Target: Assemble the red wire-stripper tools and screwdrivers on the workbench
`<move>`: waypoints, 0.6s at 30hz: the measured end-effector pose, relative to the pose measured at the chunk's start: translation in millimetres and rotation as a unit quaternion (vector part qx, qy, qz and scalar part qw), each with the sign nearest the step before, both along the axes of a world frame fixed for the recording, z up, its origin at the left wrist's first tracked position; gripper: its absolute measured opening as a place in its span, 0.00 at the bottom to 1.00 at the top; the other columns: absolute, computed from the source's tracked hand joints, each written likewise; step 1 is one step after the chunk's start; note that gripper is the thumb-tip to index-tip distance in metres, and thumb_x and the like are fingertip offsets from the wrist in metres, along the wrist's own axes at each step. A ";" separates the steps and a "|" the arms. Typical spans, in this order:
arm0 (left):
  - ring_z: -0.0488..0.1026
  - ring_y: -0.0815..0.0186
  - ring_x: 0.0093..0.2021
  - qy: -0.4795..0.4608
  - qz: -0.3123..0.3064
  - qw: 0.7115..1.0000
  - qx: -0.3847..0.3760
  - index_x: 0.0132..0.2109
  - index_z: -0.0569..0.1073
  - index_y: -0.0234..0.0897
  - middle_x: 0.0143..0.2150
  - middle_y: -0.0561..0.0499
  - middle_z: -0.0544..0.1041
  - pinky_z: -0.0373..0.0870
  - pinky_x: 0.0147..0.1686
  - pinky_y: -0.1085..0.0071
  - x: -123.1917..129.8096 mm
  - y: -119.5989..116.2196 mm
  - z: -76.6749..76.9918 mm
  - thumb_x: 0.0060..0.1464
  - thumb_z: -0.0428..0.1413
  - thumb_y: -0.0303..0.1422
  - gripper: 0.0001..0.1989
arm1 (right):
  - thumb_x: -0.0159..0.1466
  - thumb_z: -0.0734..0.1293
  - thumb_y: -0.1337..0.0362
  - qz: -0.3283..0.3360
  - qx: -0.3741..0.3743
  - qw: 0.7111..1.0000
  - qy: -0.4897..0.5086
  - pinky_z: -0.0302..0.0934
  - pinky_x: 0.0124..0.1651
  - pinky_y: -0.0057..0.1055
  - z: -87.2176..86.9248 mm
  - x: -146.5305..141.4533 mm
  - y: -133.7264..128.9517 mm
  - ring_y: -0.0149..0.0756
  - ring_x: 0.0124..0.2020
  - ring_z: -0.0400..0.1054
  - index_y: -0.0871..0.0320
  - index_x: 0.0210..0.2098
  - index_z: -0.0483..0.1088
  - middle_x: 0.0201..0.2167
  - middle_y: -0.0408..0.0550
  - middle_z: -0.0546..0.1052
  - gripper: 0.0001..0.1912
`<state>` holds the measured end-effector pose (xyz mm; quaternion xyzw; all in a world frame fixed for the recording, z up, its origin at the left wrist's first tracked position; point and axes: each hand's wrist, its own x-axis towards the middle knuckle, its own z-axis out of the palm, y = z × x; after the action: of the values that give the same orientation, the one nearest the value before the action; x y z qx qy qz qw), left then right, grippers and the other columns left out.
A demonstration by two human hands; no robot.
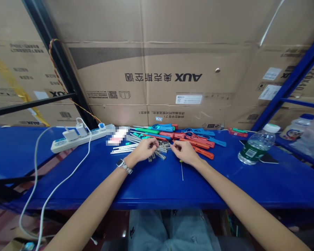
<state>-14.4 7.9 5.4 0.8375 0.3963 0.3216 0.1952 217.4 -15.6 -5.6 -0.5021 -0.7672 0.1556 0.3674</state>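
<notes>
My left hand point(146, 149), with a watch point(124, 166) on the wrist, hovers at the front of a pile of parts, its fingers curled together. Whatever those fingers pinch is too small to make out. Beneath it lie silver metal tubes point(122, 150) and small clear plastic pieces point(161, 156). A short gap to the right, my right hand point(184, 150) is closed too, thumb against fingers, its contents hidden. Orange plastic handle shells point(204, 152) lie beside it, with red shells point(206, 139) and blue shells point(217, 140) behind. Just below sits a thin screwdriver point(182, 170) with a yellow end.
A white power strip point(78, 137) with plugs and trailing cables lies at the left. On the right stand a water bottle point(258, 144), a dark flat object point(269, 158) and a white jug point(298, 127). Large cardboard point(159, 59) walls the back of the blue table point(151, 188).
</notes>
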 end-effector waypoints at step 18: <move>0.75 0.63 0.36 -0.010 -0.027 0.998 0.047 0.37 0.74 0.37 0.35 0.50 0.79 0.67 0.35 0.69 15.6 -5.6 5.4 0.57 0.48 0.26 0.10 | 0.65 0.62 0.56 -0.011 0.020 0.999 0.048 0.52 0.26 0.28 3.4 11.4 3.9 0.31 0.20 0.60 0.56 0.22 0.63 0.18 0.42 0.68 0.17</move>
<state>1.2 2.3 10.8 0.8527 0.3562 0.3429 0.1685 228.9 -11.7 -2.2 -0.4948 -0.7460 0.1603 0.4158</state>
